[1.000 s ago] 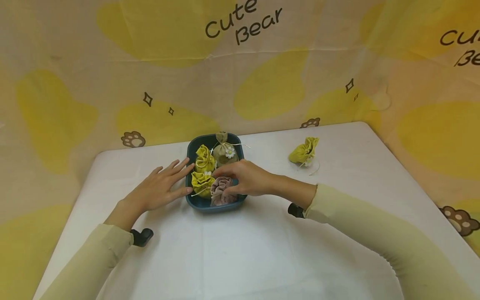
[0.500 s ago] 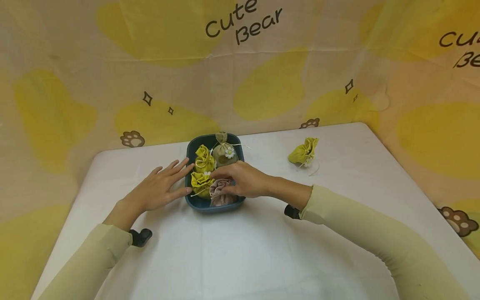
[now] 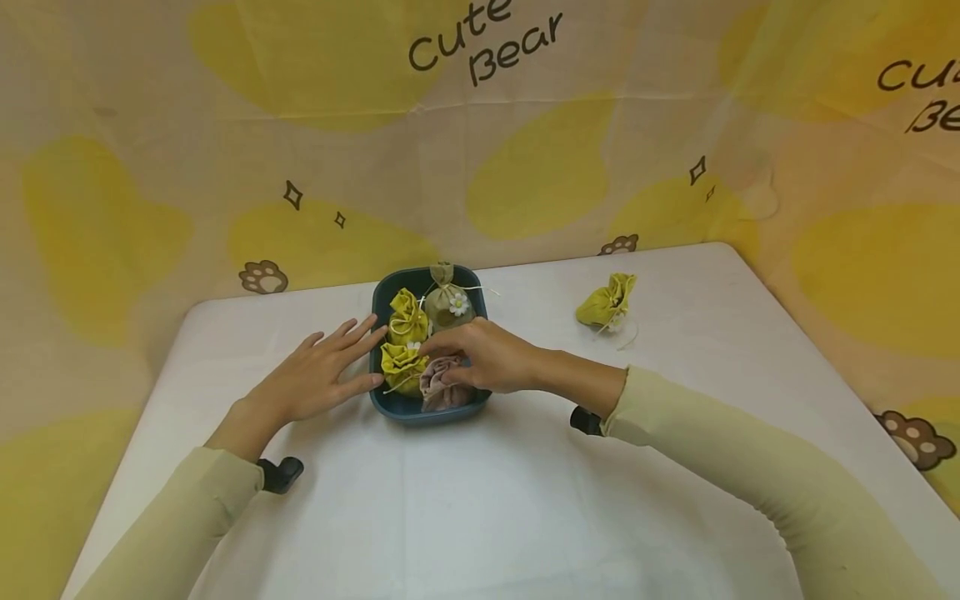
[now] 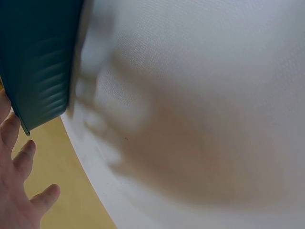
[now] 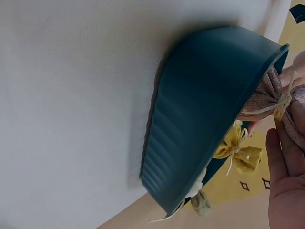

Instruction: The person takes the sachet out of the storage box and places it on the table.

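A dark teal plastic basket (image 3: 427,420) stands on the white table with several small drawstring pouches in it. My right hand (image 3: 501,360) reaches over its right side and pinches a mauve pouch (image 3: 446,397) at the near right. The tied cord (image 5: 282,102) at that pouch's neck shows in the right wrist view. With fingers spread and straight, my left hand (image 3: 311,382) touches the basket's left rim. Two yellow pouches, a far one (image 3: 408,315) and a near one (image 3: 402,372), fill the left side. An olive pouch (image 3: 448,310) with a white flower sits at the far right.
Another yellow pouch (image 3: 604,303) lies alone on the table, right of the basket, its cord trailing. A patterned yellow cloth (image 3: 540,167) hangs behind the table (image 3: 420,517). Dark wrist devices (image 3: 281,475) stick out from both sleeves.
My right hand has shifted very slightly left and lower with the mauve pouch still in its fingers. The left hand and the other pouches stay as they were.
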`<action>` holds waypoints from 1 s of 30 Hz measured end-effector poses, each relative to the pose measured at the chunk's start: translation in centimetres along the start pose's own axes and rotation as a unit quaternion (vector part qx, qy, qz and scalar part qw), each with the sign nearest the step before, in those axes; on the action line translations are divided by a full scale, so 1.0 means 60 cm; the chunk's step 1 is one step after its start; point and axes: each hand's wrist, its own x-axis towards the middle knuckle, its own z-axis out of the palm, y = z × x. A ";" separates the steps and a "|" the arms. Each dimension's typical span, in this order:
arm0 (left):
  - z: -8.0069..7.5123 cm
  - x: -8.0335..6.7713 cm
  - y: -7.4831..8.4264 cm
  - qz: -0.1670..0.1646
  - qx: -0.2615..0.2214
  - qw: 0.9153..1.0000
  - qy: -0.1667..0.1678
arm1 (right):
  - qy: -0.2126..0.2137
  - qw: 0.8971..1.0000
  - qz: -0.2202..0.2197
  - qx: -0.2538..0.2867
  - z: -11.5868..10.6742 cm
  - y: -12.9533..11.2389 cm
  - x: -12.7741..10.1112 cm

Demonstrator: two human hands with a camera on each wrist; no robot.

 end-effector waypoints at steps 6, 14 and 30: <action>-0.001 -0.001 0.000 -0.001 -0.002 1.000 0.001 | 0.003 1.000 -0.009 0.005 -0.009 -0.004 0.000; -0.003 -0.001 0.000 -0.001 -0.003 1.000 0.000 | 0.008 1.000 -0.015 0.012 -0.024 -0.008 -0.001; -0.006 -0.001 0.002 -0.003 -0.006 1.000 -0.002 | 0.036 0.999 -0.010 -0.002 -0.076 -0.012 -0.013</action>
